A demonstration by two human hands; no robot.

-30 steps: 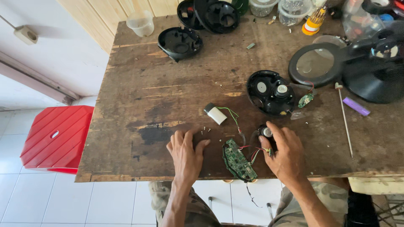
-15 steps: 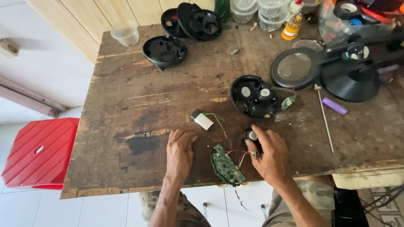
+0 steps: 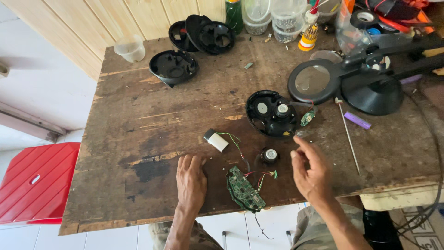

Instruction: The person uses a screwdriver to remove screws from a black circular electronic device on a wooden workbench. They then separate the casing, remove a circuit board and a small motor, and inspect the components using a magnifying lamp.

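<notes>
The green circuit board [image 3: 245,189] lies at the table's [image 3: 138,120] near edge, wired to a small round speaker [image 3: 269,155] at its one o'clock. The left hand [image 3: 191,182] rests flat and empty at the board's nine o'clock; the right hand [image 3: 311,173], at three o'clock, hovers half-open holding nothing. This looks like mid-disassembly; next calls for a fine pinch on the wires.

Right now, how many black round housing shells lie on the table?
4: one open shell beside the magnifier lamp, one near the plastic cup, two overlapping at the back. Clutter may hide more.
</notes>
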